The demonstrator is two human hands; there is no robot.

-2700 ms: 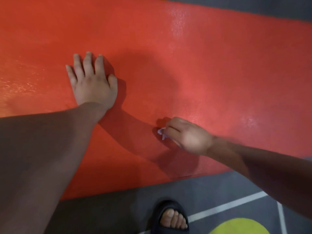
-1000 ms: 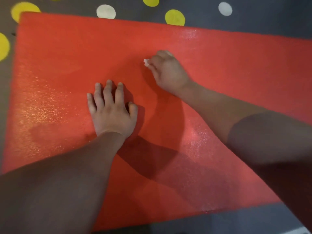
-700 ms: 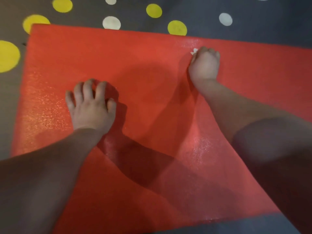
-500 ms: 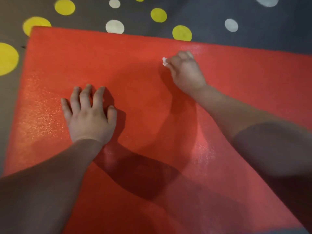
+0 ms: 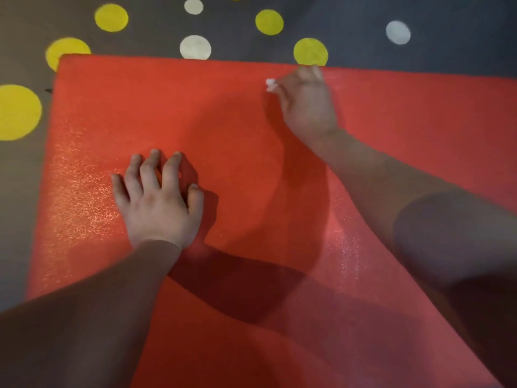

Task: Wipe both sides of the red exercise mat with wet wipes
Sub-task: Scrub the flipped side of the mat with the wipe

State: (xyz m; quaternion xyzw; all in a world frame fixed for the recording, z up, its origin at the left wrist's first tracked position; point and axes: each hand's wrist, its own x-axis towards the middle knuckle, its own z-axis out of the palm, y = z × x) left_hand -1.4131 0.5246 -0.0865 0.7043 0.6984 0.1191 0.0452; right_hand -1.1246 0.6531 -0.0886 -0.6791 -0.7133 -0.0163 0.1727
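Far left of the frame, a big yellow dot [image 5: 16, 112] sat on the dark grey floor [image 5: 433, 12], with more yellow and white dots strung along the top. The red exercise mat [image 5: 223, 113] lay flat on that floor and filled most of the picture, its far-left corner up in the upper left and its surface glittering along the left side.

Left of centre, the left hand [image 5: 159, 205] was down on the mat, palm side down, fingers [image 5: 151, 169] spread and arched a little, tips touching the red surface. It held nothing.

Moving right, a wide shadow fell across the middle of the mat, between the two arms. A white dot [image 5: 195, 47] lay just beyond the mat's far edge.

Upper right of centre, the right hand [image 5: 306, 107] was up near that far edge, fingers curled in and pinching a small wad of white wet wipe [image 5: 270, 84], which poked out on the hand's left side, down at the mat. A yellow dot [image 5: 310, 51] showed on the floor just above the knuckles. The right forearm ran down to the lower right corner. Another white dot [image 5: 397, 32] sat at the upper right.
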